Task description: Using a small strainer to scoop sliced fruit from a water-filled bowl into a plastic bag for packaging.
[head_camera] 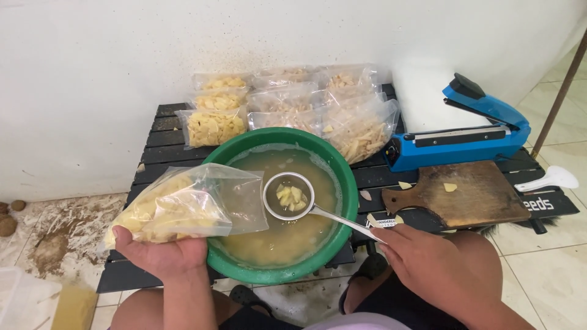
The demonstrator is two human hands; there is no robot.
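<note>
White wall (92, 73) behind; low black slatted table (162, 131); pale tiled floor (550, 269), dirt-stained at left.

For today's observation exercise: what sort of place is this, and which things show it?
Probably a home food-packing corner: filled bags by the wall, a blue sealer, and a green basin on a low table over tiled floor.

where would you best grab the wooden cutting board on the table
Probably by its short handle, coming from the left end. The wooden cutting board lies flat on the black table with the handle pointing toward the green basin; two food scraps sit on top.
</note>
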